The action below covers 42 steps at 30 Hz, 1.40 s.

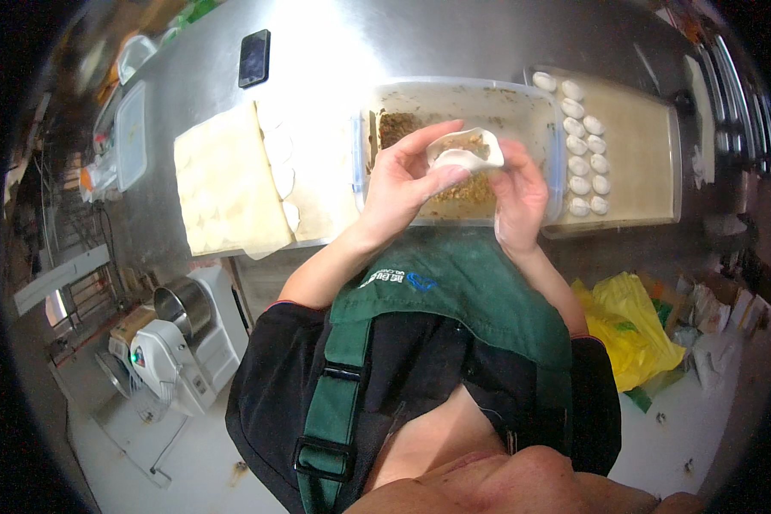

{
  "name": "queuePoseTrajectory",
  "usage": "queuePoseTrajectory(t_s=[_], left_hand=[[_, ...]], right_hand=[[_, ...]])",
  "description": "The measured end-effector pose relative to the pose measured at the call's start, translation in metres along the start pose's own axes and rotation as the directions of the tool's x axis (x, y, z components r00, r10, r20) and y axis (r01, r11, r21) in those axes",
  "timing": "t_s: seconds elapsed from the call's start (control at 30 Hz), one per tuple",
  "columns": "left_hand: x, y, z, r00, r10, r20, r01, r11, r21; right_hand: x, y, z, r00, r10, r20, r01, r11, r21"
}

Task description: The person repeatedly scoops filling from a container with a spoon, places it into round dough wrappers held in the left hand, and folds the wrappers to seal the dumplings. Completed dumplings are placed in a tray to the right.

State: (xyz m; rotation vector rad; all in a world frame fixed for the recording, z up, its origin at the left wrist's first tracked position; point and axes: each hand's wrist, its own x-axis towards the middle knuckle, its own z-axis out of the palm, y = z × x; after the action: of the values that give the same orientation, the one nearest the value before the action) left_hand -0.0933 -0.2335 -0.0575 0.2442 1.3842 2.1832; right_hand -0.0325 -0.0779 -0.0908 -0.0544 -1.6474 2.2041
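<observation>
My left hand cups a round dough wrapper with minced filling in its middle, thumb against its near edge. The wrapper is folded partly upward and open on top. At its right edge are the fingers of my right hand. Both hands are above a clear plastic tub with blue side clips, which holds brown chopped filling and yellowish filling. On the right, a tray bears two rows of white folded dumplings. White dough rounds lie left of the tub, partly under a pale cloth.
A black phone lies on the metal table at the back left. A plastic lid or box stands at the far left. Below the table are a white mixer with a metal bowl and, at right, yellow plastic bags.
</observation>
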Motion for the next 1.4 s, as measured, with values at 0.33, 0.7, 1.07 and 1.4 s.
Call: queuePoseTrajectory(t_s=[0.33, 0.7, 1.07, 1.4], left_hand=[[-0.002, 0.02, -0.008, 0.989, 0.03, 0.148, -0.083, 0.927, 0.366], [-0.011, 0.028, 0.003, 0.981, 0.089, 0.174, -0.146, 0.927, 0.345], [-0.005, 0.043, -0.003, 0.938, 0.087, 0.335, -0.289, 0.73, 0.619], [-0.013, 0.014, 0.005, 0.986, 0.165, -0.019, -0.166, 0.982, -0.092]], right_hand=[[0.026, -0.017, -0.007, 0.98, -0.002, 0.198, 0.019, 0.997, -0.081], [0.019, -0.036, -0.001, 0.928, -0.259, 0.268, 0.345, 0.869, -0.354], [0.033, -0.044, -0.008, 0.922, -0.054, 0.384, 0.232, 0.87, -0.435], [0.022, -0.027, 0.004, 0.984, -0.001, 0.179, 0.004, 1.0, -0.016]])
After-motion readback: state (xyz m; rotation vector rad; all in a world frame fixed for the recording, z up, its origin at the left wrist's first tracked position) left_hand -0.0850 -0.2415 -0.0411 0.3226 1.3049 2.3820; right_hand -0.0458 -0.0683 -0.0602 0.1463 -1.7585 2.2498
